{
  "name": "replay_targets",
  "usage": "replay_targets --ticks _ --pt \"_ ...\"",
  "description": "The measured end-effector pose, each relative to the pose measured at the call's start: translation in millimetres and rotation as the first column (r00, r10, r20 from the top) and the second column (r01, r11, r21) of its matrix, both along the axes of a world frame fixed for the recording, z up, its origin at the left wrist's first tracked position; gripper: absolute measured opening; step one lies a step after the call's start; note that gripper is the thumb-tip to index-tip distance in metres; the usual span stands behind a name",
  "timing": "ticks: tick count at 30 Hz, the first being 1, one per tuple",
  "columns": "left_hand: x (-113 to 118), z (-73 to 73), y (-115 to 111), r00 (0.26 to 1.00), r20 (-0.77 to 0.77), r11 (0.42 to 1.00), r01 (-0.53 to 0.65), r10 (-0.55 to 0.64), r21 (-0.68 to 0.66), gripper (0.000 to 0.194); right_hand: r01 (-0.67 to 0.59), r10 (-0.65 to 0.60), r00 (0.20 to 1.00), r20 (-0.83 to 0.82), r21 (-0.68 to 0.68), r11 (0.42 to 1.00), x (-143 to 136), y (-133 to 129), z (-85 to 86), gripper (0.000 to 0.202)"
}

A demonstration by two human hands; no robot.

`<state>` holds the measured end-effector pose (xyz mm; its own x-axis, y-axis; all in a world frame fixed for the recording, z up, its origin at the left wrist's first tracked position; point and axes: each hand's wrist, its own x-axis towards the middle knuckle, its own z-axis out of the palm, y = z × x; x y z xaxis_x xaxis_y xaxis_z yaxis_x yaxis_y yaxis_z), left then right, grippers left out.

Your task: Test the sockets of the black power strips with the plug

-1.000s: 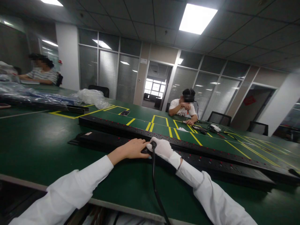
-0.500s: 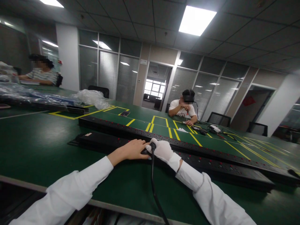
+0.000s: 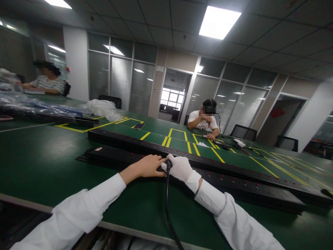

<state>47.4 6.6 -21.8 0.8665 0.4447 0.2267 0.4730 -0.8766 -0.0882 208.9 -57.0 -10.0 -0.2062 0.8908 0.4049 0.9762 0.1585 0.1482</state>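
Two long black power strips with red dots along their tops lie side by side on the green table. My bare left hand [image 3: 148, 166] lies across the nearer power strip [image 3: 111, 157], its fingers curled over the body. In its white glove, my right hand [image 3: 180, 168] pinches a black plug [image 3: 169, 164] against that strip's top, right beside the left fingertips. From the plug a thick black cable [image 3: 168, 205] drops over the table's front edge. How deep the plug sits is hidden by my fingers. The farther power strip [image 3: 119, 139] lies just behind, untouched.
Clear plastic wrapping [image 3: 102, 109] lies at the back left, near more wrapped bars. A phone [image 3: 139, 126] rests beyond the strips. Yellow tape lines mark the table [image 3: 65, 166]. One person [image 3: 194, 119] sits opposite; another person [image 3: 52, 85] sits far left.
The plug and its cable have shifted very slightly to the left, with the cable bowing more. Both hands keep nearly the same place.
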Motion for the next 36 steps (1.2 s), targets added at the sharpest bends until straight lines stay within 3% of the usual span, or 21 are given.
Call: replay_targets --ticks 22,31,36 --pt "0.1 0.4 -1.1 1.000 0.009 1.000 -0.007 0.007 -0.003 0.058 0.001 -0.001 1.000 0.006 0.015 1.000 0.5 0.0 -1.5 0.040" --pt "-0.7 -2.3 1.4 1.000 0.027 1.000 0.010 -0.009 -0.012 0.064 0.008 -0.012 0.997 -0.082 -0.052 0.999 5.1 8.7 -2.3 0.038" --pt "-0.2 -1.0 0.1 1.000 0.025 1.000 0.009 -0.008 -0.011 0.061 0.009 -0.009 0.999 -0.039 -0.003 1.000 3.5 4.9 -3.5 0.040"
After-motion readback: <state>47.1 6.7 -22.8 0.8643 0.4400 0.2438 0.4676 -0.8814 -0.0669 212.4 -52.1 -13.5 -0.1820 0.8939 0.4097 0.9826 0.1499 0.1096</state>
